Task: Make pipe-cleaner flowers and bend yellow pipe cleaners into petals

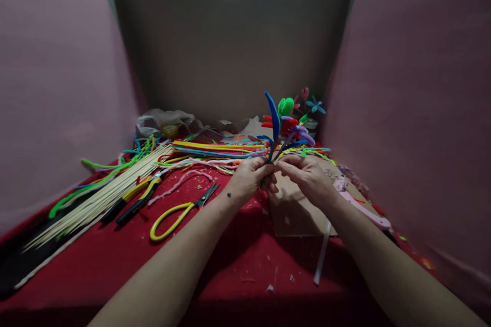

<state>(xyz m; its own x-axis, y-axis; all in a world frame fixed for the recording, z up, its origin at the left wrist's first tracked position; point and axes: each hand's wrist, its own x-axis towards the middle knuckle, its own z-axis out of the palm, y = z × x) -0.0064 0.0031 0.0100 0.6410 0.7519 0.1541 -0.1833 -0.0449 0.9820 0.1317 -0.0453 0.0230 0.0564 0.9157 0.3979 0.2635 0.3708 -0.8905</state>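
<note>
My left hand (251, 176) and my right hand (307, 176) meet over the middle of the red cloth (238, 265), both closed around the base of a blue pipe-cleaner flower (274, 122). Its looped blue petals fan upward from my fingertips. The stem end is hidden inside my fingers. Behind it stand other pipe-cleaner flowers (293, 112) in red, green, purple and light blue.
Yellow-handled scissors (180, 212) lie left of my left wrist. Further left are yellow pliers (140, 196), a bundle of wooden skewers (103, 196) and loose coloured pipe cleaners (215, 150). A cardboard sheet (299, 212) lies under my right hand, with a pink tool (364, 209) beside it.
</note>
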